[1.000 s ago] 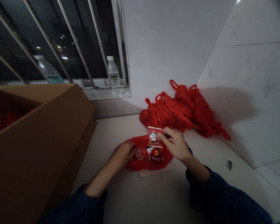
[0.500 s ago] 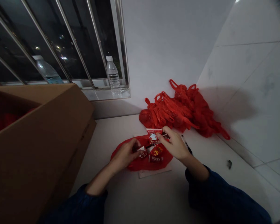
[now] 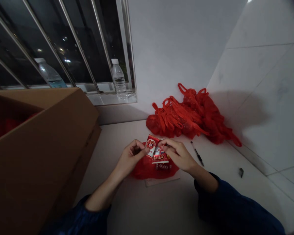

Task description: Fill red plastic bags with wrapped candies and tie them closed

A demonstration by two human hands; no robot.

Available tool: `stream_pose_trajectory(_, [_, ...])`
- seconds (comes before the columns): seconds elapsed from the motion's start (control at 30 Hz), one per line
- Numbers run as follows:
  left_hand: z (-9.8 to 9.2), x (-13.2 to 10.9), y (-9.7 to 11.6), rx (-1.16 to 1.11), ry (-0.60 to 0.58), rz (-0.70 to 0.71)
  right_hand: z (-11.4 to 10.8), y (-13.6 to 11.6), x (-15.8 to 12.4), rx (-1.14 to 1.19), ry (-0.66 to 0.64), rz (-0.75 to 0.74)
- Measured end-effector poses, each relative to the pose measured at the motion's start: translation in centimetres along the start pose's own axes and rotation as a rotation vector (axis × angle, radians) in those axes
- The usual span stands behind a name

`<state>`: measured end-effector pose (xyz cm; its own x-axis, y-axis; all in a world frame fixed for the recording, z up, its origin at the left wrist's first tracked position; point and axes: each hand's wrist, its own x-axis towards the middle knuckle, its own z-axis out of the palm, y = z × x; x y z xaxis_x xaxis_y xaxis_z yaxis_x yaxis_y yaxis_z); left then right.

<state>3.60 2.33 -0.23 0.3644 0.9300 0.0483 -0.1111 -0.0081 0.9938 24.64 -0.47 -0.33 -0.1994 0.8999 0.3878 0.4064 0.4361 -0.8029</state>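
My left hand (image 3: 132, 155) pinches a small red-and-white candy packet (image 3: 151, 146) with a round printed emblem, held tilted. Close beside it, my right hand (image 3: 178, 154) grips another red-and-white snack packet (image 3: 160, 156) by its upper part, its printed end pointing down. The two packets overlap or nearly touch. Beneath them a red plastic bag (image 3: 144, 170) lies spread on the white table. On that bag rests a dark red packet (image 3: 163, 166) with pale lettering; other sweets there are mostly covered by the held packets and my fingers.
A heap of red plastic bags (image 3: 186, 114) lies against the wall. An open cardboard box (image 3: 63, 130) stands at left with red material inside. A pen (image 3: 198, 154) and a small dark object (image 3: 240, 172) lie at right. Two bottles, one clear (image 3: 119, 80), stand by the barred window.
My left hand has lifted its packet up from the bag and turned its emblem into view. My right hand has tipped its packet downward and moved it slightly lower.
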Motion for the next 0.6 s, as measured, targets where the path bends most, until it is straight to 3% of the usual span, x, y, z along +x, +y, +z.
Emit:
stream_pose_trajectory(0.13, [0.6, -0.3, 0.3, -0.002, -0.09, 0.032, 0.9, 0.0, -0.2, 0.058, 0.02, 0.031])
stream_pose_trajectory(0.33, [0.8, -0.8, 1.0, 0.066, -0.091, 0.028, 0.8, 0.2, -0.1, 0.1, 0.025, 0.02])
stream_pose_trajectory(0.6, [0.6, -0.9, 1.5, -0.03, -0.139, -0.06, 0.1, -0.1, 0.0, 0.105, 0.028, 0.023])
